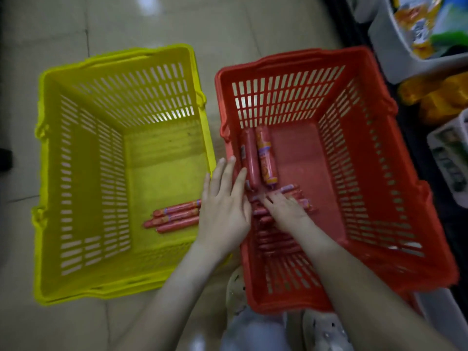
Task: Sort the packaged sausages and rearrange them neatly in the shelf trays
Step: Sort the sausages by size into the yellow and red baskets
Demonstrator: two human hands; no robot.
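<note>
Head view: two baskets (278, 304), two thick sausages (266, 155); left grip (222, 211) wide, right grip (287, 211) unclear.

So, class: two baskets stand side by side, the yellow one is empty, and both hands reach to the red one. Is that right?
Not quite. In the head view the yellow basket is not empty: a few thin sausages lie on its bottom. The rest stands: the left hand and right hand reach to the red basket beside it.
</note>
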